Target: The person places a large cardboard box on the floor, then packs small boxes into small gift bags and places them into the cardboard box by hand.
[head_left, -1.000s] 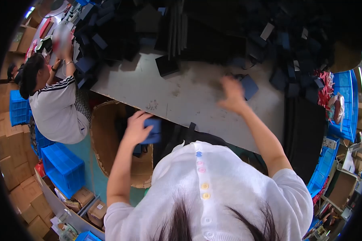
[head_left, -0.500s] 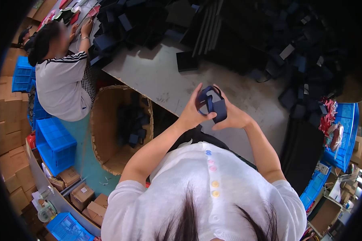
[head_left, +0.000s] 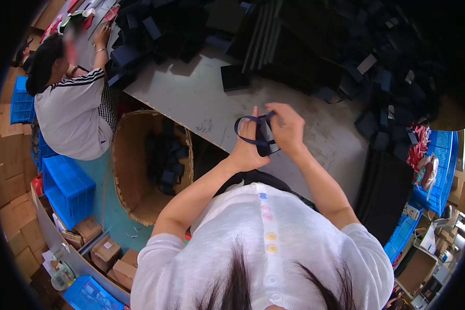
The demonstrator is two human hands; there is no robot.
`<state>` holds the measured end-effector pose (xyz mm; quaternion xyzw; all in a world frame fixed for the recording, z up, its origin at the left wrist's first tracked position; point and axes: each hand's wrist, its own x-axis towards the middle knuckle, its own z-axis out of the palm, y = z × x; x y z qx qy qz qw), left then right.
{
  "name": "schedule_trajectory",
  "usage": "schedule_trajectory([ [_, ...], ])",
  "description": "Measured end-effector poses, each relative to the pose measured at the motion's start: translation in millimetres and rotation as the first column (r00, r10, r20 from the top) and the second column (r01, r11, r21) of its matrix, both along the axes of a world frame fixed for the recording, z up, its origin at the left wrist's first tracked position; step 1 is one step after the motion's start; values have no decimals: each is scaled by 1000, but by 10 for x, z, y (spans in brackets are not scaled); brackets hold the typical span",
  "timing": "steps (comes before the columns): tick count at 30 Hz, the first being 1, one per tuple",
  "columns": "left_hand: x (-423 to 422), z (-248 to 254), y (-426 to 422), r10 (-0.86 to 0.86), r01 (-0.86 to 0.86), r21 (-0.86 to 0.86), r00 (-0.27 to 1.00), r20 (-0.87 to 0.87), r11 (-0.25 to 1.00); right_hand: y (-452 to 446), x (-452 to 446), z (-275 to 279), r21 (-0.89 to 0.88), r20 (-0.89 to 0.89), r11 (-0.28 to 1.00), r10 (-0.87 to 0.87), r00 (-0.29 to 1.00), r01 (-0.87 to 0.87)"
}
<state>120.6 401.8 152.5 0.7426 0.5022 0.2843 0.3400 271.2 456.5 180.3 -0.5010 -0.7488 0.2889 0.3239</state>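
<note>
My left hand (head_left: 248, 149) is closed around a small dark navy box (head_left: 263, 146), held above the table edge in front of my body. A navy ribbon (head_left: 236, 127) loops out from the box and passes across my left fingers. Just to the right, my right hand (head_left: 288, 128) pinches the ribbon near the box's upper end, its fingers bent together. My left fingers and the ribbon hide part of the box.
On the grey table (head_left: 191, 95) lie a dark flat box (head_left: 234, 78) and heaps of dark boxes (head_left: 382, 77). A large cardboard carton (head_left: 134, 186) with dark boxes inside stands at left, near a blue crate (head_left: 70, 188). A co-worker (head_left: 77, 113) sits beyond.
My right hand has moved from the side of the box up to the ribbon, which now forms a wider loop over my left hand. The box has turned and shifted slightly left.
</note>
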Motion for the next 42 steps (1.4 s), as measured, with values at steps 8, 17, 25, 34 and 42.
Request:
schedule_trajectory([
  [8,-3,-263,429,-207,174,138,937,283,975,-32,385,-614,-930,-367,321,-827,426,-178],
  [17,-725,-822,1749,2,-104,-145,817,-577,984,60,862,-456,-911,-379,412,-861,339,29],
  [25,-1172,-763,952,345,-299,187,886,-308,936,-84,955,-586,-890,-361,440,-843,399,122],
  [34,-1098,-848,521,-26,18,-20,839,-544,1000,58,817,-636,-727,-379,632,-695,611,268],
  [42,-293,493,430,-12,18,74,996,-89,997,-80,692,-357,-506,-318,806,-505,802,307],
])
